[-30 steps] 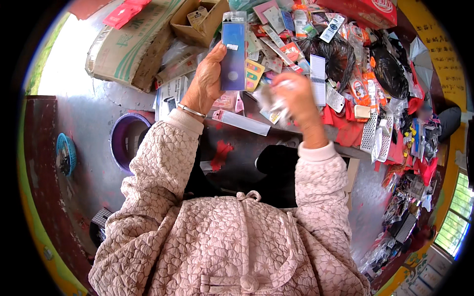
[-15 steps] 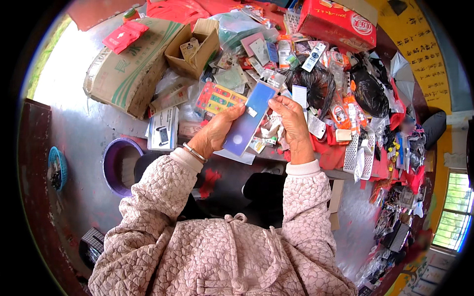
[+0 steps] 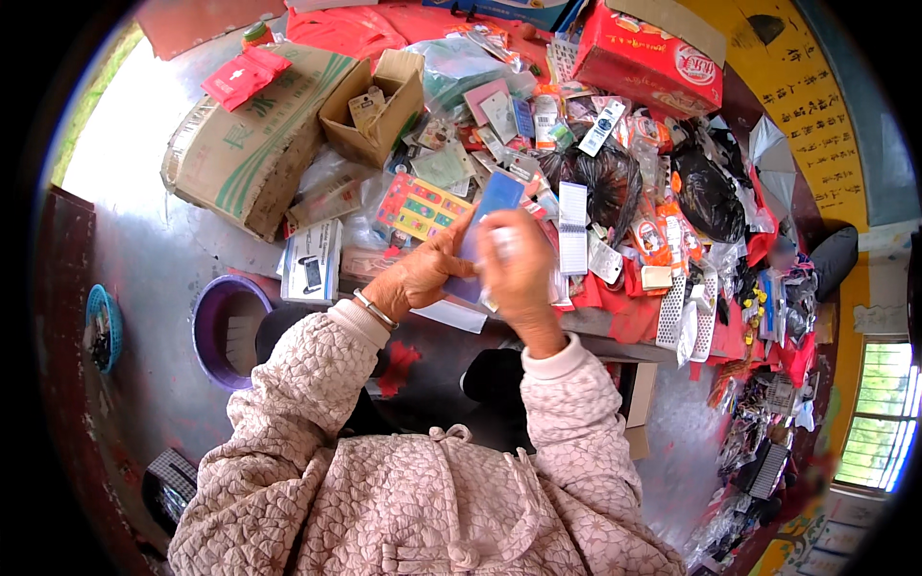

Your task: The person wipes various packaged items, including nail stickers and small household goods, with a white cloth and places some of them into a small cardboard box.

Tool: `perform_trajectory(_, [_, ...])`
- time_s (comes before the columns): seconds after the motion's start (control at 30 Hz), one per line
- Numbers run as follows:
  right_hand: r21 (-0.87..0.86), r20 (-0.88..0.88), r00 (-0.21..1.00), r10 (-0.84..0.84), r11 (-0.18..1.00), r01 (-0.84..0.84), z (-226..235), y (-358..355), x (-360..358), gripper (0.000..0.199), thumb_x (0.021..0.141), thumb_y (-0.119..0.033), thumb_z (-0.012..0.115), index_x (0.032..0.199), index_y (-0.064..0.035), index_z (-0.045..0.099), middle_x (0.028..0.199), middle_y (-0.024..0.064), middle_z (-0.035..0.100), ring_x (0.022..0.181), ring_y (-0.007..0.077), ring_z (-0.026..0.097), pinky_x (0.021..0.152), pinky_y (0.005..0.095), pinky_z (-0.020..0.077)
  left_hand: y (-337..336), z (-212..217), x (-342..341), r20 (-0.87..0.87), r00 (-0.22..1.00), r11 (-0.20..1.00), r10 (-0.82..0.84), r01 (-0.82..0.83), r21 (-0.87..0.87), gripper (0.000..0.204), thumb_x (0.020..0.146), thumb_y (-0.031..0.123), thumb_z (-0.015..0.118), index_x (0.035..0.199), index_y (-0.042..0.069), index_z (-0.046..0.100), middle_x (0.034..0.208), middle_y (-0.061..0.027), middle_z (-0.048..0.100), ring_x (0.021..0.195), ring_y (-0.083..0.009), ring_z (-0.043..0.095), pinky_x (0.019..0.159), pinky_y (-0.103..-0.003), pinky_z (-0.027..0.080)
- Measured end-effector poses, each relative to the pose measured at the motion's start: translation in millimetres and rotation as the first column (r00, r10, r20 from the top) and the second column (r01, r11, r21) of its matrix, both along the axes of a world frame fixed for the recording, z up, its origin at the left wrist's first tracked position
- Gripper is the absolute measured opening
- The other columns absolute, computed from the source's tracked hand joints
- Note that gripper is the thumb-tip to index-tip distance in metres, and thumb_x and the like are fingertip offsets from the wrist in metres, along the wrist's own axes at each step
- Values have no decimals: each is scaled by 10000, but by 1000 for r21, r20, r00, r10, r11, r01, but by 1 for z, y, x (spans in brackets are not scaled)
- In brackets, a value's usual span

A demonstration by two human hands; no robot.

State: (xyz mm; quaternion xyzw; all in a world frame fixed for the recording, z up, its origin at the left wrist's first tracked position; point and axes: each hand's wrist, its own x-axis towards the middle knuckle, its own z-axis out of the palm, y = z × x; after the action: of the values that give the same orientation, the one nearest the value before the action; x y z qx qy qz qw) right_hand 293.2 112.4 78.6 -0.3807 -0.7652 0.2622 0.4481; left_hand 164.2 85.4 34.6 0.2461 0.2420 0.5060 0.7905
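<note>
A flat blue rectangular packet (image 3: pixel 499 195) is held up over the front edge of the heap. My left hand (image 3: pixel 415 276) grips its left edge, thumb on the face. My right hand (image 3: pixel 519 274) lies across the packet's middle and right side, its fingers bent and smeared by motion. Something whitish shows at those fingers, too blurred to name. Beside the left hand lies a yellow and red card (image 3: pixel 423 206) with small coloured pieces. A white notepad-like item (image 3: pixel 573 230) with lined faces lies just right of my right hand.
A large cardboard box (image 3: pixel 254 144) and a small open carton (image 3: pixel 373 108) stand at the left. At the back right is a red box (image 3: pixel 648 58). Black plastic bags (image 3: pixel 709 197) rest among packaged goods. A purple bucket (image 3: pixel 230 331) and a blue basket (image 3: pixel 104 328) stand on the left.
My right hand has moved left from the packet's right edge onto its face. The left hand keeps its grip. The view has shifted slightly.
</note>
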Motion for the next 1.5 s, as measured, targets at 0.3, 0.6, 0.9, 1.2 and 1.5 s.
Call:
perform_trajectory(0.3, [-642,-440,728,-526,751,154,-9,83,115,324,760,-211,663,980,7,566,854,104,609,659,146,583,578,285,495,-16,19,0,225,962,986,-156,164,-17,731,700,-125,468,1360,50,208,1266,-151,400,1127,-301,484,890,-331,455])
perform_trajectory(0.6, [-599,-793,583,-175,399,-695,-23,54,65,357,739,-141,674,1042,1,551,893,90,628,763,177,622,679,270,517,-21,-12,7,395,831,894,-391,445,-51,503,806,245,531,1206,-35,409,1056,-209,558,899,-248,607,715,-289,540])
perform_trajectory(0.9, [-829,-411,863,-295,515,-219,-26,42,33,252,752,-109,660,939,26,559,807,64,603,678,115,553,621,251,441,-22,-11,17,-216,947,971,-239,234,-51,658,814,-47,487,1377,125,191,1286,-114,408,1125,-240,481,879,-341,438])
perform_trajectory(1.2, [-232,-212,932,-294,942,244,-6,44,15,196,793,-195,625,865,-20,570,758,55,579,666,124,539,599,259,439,-24,-13,16,-153,964,972,-219,202,-120,799,745,-90,471,1403,186,112,1111,-122,499,884,-240,568,692,-362,512])
perform_trajectory(1.5, [-566,113,953,280,807,-170,-30,33,41,161,763,-140,643,809,3,585,742,46,601,627,100,541,572,235,432,-12,-22,-3,-33,999,979,20,-26,-203,647,751,-80,420,1336,169,301,1126,-80,514,951,-259,568,775,-377,507])
